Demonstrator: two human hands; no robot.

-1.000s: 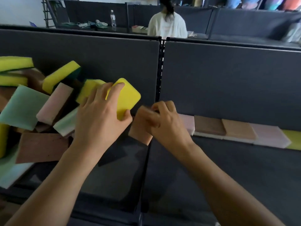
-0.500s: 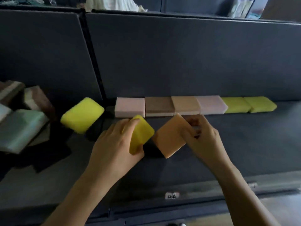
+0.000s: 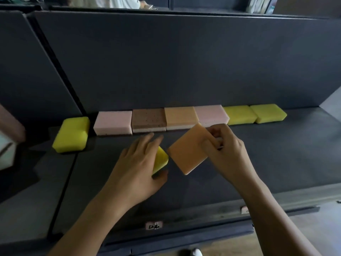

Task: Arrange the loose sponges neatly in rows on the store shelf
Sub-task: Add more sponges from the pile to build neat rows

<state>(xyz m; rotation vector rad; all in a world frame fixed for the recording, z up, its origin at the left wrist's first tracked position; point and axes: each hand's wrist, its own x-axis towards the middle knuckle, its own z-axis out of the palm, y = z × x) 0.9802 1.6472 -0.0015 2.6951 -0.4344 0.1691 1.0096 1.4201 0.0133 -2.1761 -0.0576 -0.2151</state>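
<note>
Right, two sponges in play over the shelf. Grips a yellow sponge in the left hand, fingers draped over the top and thumb tucked under, low in front of the back row. Pinches an orange sponge by one corner with the right hand, turned corner-on and tilted, just ahead of that row. Cannot tell whether either one touches the shelf. Counts six already lined up edge to edge against the back panel: pink, brown, orange, pink, yellow, yellow. Leaves a stray yellow sponge lying askew beside the row's left end, not yet squared in. Looks early in a second row, then. Probably more to fetch from the blurred heap at far left.
</note>
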